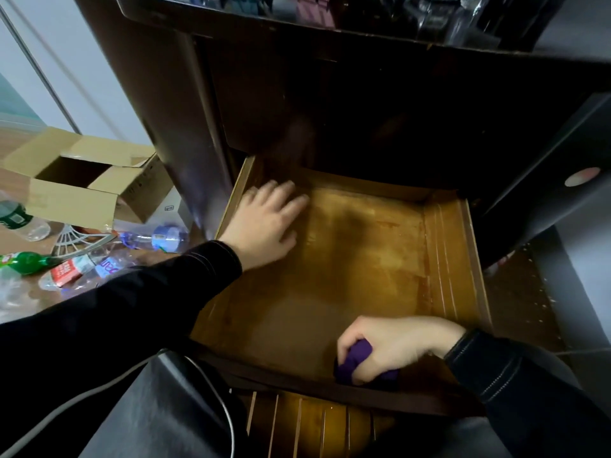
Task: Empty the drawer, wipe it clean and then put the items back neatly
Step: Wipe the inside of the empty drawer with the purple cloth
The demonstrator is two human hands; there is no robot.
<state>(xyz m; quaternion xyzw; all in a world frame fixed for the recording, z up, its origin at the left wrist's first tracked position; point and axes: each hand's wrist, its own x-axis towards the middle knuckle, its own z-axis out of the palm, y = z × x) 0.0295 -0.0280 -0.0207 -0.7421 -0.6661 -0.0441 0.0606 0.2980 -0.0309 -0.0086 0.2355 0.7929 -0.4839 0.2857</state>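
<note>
left hand point(267, 223): laid palm-down with fingers straight and spread; nothing is gripped; set on the floor of the drawer by its rear left corner; the fingertips are blurred; a black sleeve is worn to the wrist
right hand point(393, 348): curled tightly round a purple cloth; held at the front of the drawer, right of centre; a black sleeve with pale stitching is worn
purple cloth point(355, 361): bunched into a wad inside the fist; held low, just beside the front wall of the drawer; whether the floor is touched cannot be told
hands, relation: kept well apart, at opposite corners
drawer point(453, 259): wooden, amber-brown; drawn out of the cabinet; a stained, patchy floor is shown; grooved lines are seen along the right wall
cabinet point(185, 127): dark and glossy; stood behind and above the drawer
lower compartment point(310, 424): seen below the drawer front; parted by thin wooden slats
cardboard box point(82, 180): open, flaps raised; set on the room floor left of the cabinet
plastic bottles: laid on their sides near the box; one green point(24, 261), one blue-labelled point(158, 239), one red-labelled point(71, 271)
white wire grille point(77, 241): lodged among the bottles
</note>
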